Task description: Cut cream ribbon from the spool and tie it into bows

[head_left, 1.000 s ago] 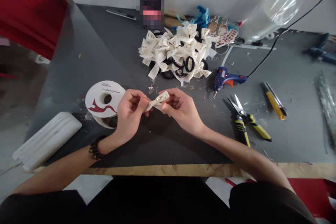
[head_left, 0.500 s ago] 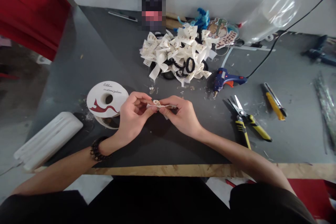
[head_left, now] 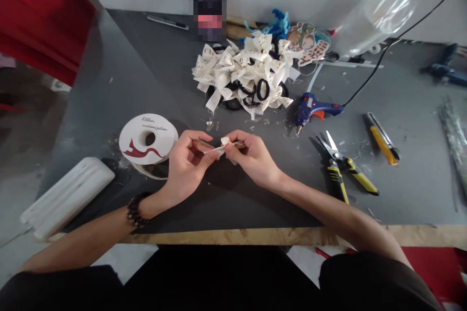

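Between my two hands is a short white ribbon (head_left: 225,141) with gold print, folded into a small loop at its middle. My left hand (head_left: 188,160) pinches its left end between thumb and fingers. My right hand (head_left: 253,158) grips the loop and the right part, so much of the ribbon is hidden by the fingers. Left of my left hand lies a ribbon spool (head_left: 136,129) with a white printed face. Beyond the hands sits a pile of white ribbon bows (head_left: 233,68) with black hair ties among them.
To the right lie a blue glue gun (head_left: 310,107) with its cord, yellow-handled scissors (head_left: 337,158) standing open, and a yellow utility knife (head_left: 383,140). A white power strip-like box (head_left: 69,194) rests at the left edge. Ribbon scraps dot the grey tabletop (head_left: 120,77).
The ribbon's loop has shifted right, into my right thumb and fingers. My left hand has slid slightly along the left end and keeps hold of it.
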`<state>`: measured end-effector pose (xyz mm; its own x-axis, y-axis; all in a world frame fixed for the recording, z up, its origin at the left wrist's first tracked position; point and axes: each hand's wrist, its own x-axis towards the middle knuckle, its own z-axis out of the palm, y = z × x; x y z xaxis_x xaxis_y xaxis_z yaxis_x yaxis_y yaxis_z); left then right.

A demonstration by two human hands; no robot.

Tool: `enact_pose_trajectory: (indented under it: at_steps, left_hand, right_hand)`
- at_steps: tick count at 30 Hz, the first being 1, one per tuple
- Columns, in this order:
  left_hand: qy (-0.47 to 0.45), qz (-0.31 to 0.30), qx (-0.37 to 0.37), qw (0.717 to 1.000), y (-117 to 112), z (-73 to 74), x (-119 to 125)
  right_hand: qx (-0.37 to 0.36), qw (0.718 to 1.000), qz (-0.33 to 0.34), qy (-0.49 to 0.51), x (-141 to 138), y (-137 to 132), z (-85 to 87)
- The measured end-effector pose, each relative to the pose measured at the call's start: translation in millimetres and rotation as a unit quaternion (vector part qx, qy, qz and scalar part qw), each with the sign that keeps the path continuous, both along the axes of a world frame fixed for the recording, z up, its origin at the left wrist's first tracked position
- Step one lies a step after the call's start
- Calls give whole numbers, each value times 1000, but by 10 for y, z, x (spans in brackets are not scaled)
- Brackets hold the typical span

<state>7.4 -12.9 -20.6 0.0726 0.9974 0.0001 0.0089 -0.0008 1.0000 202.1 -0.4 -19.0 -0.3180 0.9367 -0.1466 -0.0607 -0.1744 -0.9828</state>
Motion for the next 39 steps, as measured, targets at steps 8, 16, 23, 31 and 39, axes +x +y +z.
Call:
enact_pose_trajectory:
  at_steps: [8, 16, 23, 31, 39]
  left_hand:
    - [20, -3, 19, 1000, -12, -7, -18]
    - [37, -12, 42, 998, -19, -13, -12]
    - [84, -6, 102, 991, -19, -16, -22]
    - [203, 28, 292, 934, -37, 10, -76]
    - [397, -175, 522, 735, -26, 258, -213]
  right_hand:
    - [24, 997, 40, -55, 53, 46, 41]
    - [-47, 998, -9, 39, -25, 25, -67]
    - [-9, 999, -41, -17, 26, -7, -13]
    - [-27, 994, -89, 62, -69, -105, -111]
    - [25, 996, -66, 55, -50, -142, -40]
